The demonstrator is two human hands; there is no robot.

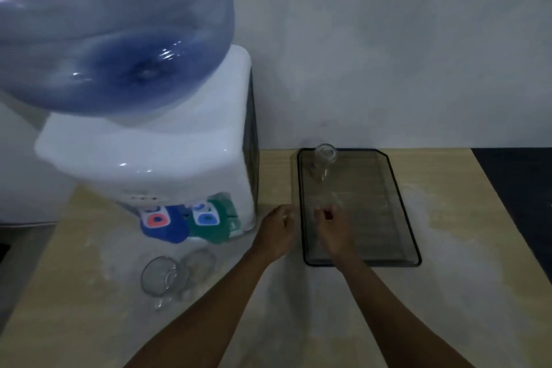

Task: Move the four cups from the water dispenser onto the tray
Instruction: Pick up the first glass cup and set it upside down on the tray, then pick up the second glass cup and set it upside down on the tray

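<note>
Both hands are seen at the near left part of the tray point(400, 203): the left hand point(276, 231) just outside its left rim, fingers loosely curled with no cup visibly in it, and the right hand point(331, 228) over the tray's floor, fingers bent as though around something clear. A faint glassy shimmer is noticed just beyond the right fingers, but blur prevents it being told whether a cup is gripped there or has been let go. One clear cup point(325, 155) is found standing at the tray's far left corner. Two more glass cups point(176, 276) are left on the worktop point(448, 308) in front of the water dispenser point(167, 158), touching or nearly touching each other, below its blue and green taps. The step in hand is judged to be the setting down of a cup on the tray, roughly the middle of the task. It would be done well if the cup were lowered upright, kept apart from the corner cup, and released only once its base is flat on the tray. Room should be kept for the remaining cups, and the pair by the dispenser should be lifted singly so that they are not knocked together.
</note>
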